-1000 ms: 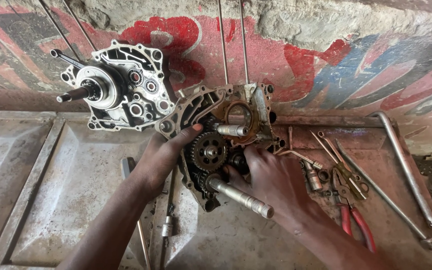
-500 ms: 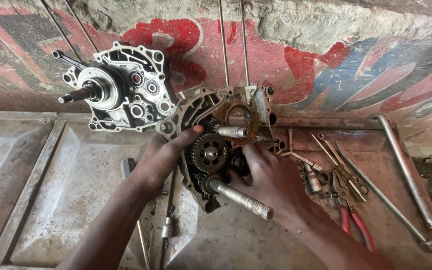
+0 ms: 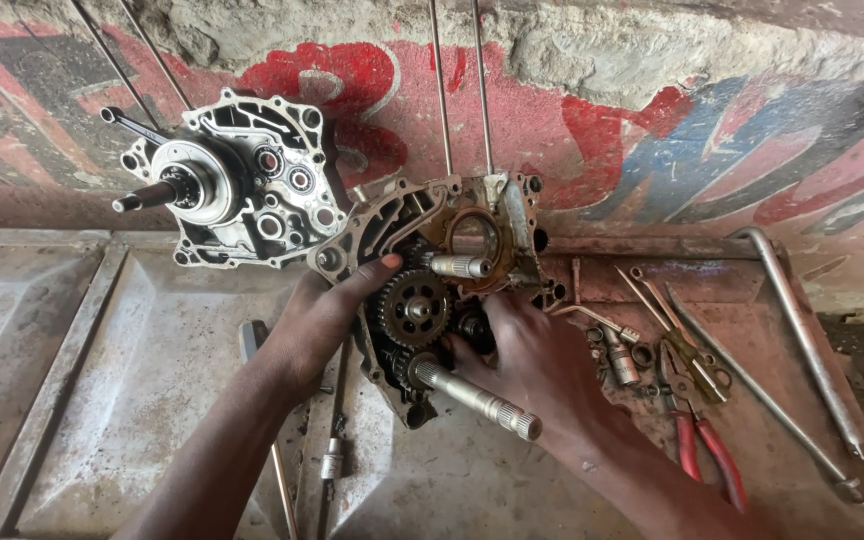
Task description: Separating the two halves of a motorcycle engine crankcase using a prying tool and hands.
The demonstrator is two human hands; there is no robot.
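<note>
- The left hand (image 3: 317, 320) lies against the left side of a greasy, grey metal engine crankcase half (image 3: 432, 290), its fingers pressed together along the casing edge and its thumb stretched up onto the rim.
- The right hand (image 3: 527, 355) rests on the lower right of the same casing; its fingers curl in among the gears, and whether they pinch anything cannot be told.
- Between the two sets of fingers sits a round, toothed steel gear (image 3: 414, 308) on its shaft.
- Just below the right fingers, a long splined steel shaft (image 3: 477, 398) sticks out of the casing toward the camera.
- Above the right fingers, a shorter splined stub shaft (image 3: 460, 266) points sideways near a round opening in the casing.
- Up and to the left of the left fingers, apart from them, a second silver crankcase half with a protruding crankshaft (image 3: 227, 185) leans against the painted wall (image 3: 652, 140).
- To the right of the right fingers, red-handled pliers (image 3: 702, 440), thin metal rods and a long bent steel bar (image 3: 807, 340) lie on the rusty metal worktop (image 3: 102, 380).
</note>
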